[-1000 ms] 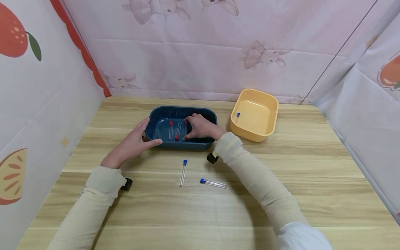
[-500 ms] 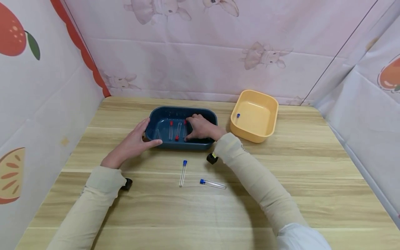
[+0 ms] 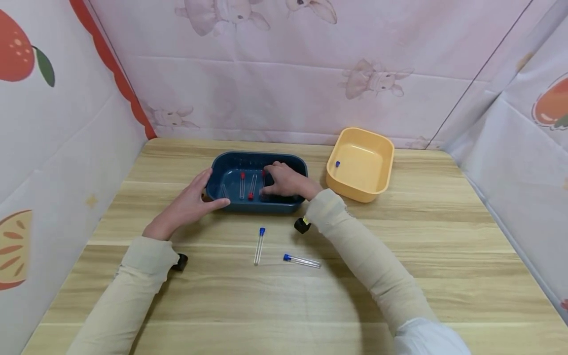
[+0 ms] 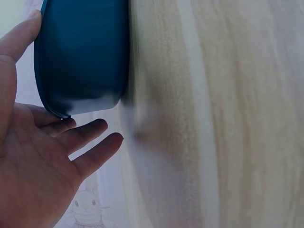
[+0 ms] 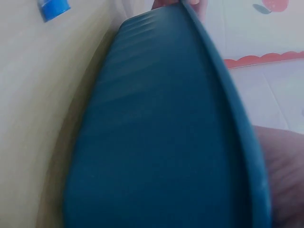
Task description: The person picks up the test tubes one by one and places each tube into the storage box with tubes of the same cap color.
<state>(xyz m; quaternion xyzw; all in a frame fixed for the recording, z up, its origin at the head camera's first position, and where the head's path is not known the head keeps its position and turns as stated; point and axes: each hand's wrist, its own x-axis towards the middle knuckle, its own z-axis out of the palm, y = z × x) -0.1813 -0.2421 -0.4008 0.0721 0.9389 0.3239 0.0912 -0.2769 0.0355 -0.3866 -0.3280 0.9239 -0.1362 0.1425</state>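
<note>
My left hand [image 3: 188, 199] spans the left end of a dark blue bin [image 3: 257, 207], its thumb along the front rim. In the left wrist view the fingers of my left hand [image 4: 38, 161] are spread and nearly straight against the bin's end. My right hand [image 3: 287, 180] reaches down inside the bin at its right side, fingertips and thumb right at a red-capped test tube; I cannot tell whether they pinch it. Beside it lie a test tube with its red cap down [image 3: 252, 190] and another with its red cap up [image 3: 242, 185]. In the right wrist view the bin wall hides the right fingers.
A yellow bin [image 3: 352, 190] stands at the back right, with a blue-capped tube [image 3: 337, 164] inside. Two blue-capped test tubes lie on the wooden table in front: one lengthwise tube [image 3: 259, 249] and one crosswise tube [image 3: 303, 262]. Printed cloth walls rise behind and at both sides.
The right thumb has shifted slightly up inside the bin. My left hand, both bins and the tubes on the table stay where they were.
</note>
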